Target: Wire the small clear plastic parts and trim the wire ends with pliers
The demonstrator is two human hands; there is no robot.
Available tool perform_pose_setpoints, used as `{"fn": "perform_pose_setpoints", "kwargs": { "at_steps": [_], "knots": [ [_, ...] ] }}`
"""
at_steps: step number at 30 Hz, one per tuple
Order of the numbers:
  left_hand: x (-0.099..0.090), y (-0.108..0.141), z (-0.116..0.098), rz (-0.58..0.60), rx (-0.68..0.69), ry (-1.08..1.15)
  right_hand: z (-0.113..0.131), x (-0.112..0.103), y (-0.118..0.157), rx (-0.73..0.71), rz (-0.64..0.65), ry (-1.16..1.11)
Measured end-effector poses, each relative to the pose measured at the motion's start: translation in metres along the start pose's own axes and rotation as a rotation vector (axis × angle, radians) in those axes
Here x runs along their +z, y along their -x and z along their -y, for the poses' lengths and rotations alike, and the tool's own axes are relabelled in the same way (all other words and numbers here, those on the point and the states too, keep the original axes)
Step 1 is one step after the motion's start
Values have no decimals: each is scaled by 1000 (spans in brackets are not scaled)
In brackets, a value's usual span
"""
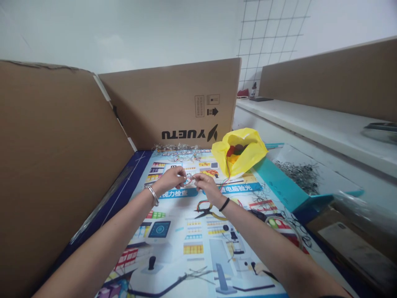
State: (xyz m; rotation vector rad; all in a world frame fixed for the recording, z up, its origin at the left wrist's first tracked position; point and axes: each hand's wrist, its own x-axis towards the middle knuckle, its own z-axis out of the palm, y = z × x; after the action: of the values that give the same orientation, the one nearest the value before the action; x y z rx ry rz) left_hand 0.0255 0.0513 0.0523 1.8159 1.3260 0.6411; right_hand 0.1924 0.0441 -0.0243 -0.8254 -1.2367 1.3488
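Observation:
Over the printed sheet, both of my hands are raised close together at the middle of the view. Between them is a small bundle of thin wires (189, 179), whitish with a little red; its exact shape is too small to make out. My left hand (171, 180), with a silver bangle at the wrist, pinches its left side. The fingers of my right hand (207, 188), with a black band at the wrist, are closed on its right side. Just below my right hand lie pliers (204, 213) with dark jaws and yellow handles, beside thin coloured wires.
A yellow bag (251, 147) with red and yellow contents stands behind my right hand. Tangled silvery wires (176, 147) lie along the cardboard panel (149, 103). To the right, a turquoise box (279, 192) holds many small metal pieces. Loose wire offcuts (195, 274) lie near the front.

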Motion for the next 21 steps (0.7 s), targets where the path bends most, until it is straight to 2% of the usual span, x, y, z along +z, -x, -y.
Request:
{"fn": "perform_pose_setpoints", "kwargs": {
  "at_steps": [7, 12, 16, 21],
  "knots": [
    [-3, 4, -6, 44, -8, -61, 13, -10, -3, -100, 108, 192],
    [-1, 6, -16, 83, -23, -130, 11, -13, -7, -108, 31, 210],
    [-1, 2, -16, 49, -20, -157, 1, -6, -5, -12, -43, 106],
    [-3, -1, -12, 21, -7, -154, 0, 4, 5, 191, 75, -88]
  ]
}}
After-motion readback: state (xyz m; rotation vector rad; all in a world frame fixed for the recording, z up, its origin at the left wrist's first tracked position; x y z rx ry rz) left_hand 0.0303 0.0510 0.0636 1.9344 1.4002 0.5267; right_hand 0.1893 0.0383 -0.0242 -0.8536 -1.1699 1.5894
